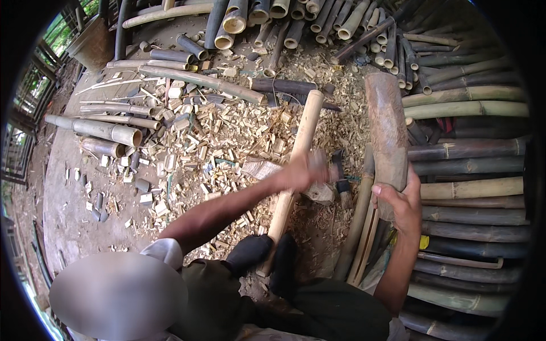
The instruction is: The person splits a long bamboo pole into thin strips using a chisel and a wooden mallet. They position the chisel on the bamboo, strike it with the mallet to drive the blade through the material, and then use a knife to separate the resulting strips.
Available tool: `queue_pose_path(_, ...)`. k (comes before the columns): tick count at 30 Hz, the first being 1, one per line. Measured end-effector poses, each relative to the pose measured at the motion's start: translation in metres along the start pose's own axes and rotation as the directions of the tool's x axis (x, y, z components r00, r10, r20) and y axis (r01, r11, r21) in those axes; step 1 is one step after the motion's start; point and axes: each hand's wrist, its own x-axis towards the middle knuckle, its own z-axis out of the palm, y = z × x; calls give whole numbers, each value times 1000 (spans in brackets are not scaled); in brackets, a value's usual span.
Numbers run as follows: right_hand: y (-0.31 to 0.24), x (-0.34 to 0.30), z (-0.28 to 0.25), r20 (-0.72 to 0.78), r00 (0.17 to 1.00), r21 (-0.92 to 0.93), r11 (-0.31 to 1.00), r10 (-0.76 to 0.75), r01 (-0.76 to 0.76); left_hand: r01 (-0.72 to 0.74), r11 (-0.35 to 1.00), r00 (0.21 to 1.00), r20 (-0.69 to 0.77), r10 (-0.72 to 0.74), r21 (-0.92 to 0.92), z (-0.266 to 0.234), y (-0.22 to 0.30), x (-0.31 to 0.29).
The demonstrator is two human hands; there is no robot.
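The left hand (304, 170) is blurred by motion, so its fingers cannot be seen one by one. It looks wrapped around a pale bamboo pole (296, 170), but whether the grip is pressed tight cannot be told. The pole runs from far above this hand down to the person's feet; its lower end lies between two dark shoes (267, 258) and is partly hidden there.

Just right of the left hand there is a dark tool with a blade (340, 176). It is also blurred, and it is not clear which hand carries it or whether it rests on the ground.

The right hand (401, 204) has its grip closed around the lower part of a thick brown log (387, 131), which stands tilted and rises above this hand. The thumb shows on the left side of the log; the other fingers are hidden behind it.

Below the right hand, thin split bamboo strips (364, 238) lean beside the log. To the right of this hand, many long bamboo poles (472, 170) are stacked, cut off by the dark rim of the picture. Left of the left hand, the ground is covered with pale wood chips (216, 148) and short bamboo pieces (108, 132).
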Motion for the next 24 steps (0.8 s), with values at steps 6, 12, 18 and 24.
queue_pose_path(6,12,-14,-1,-12,999,34,998,-50,50,-67,993,970,240,43,95,21,6,-11)
queue_pose_path(12,7,-28,14,-30,998,59,997,-52,53,99,977,994,62,-89,-191,30,-7,-19)
queue_pose_path(18,11,-29,12,13,998,62,997,-54,53,112,988,993,43,-108,-103,24,-32,-10)
queue_pose_path(24,19,-27,7,26,999,63,998,-30,29,158,981,987,44,-154,-109,30,-24,-13)
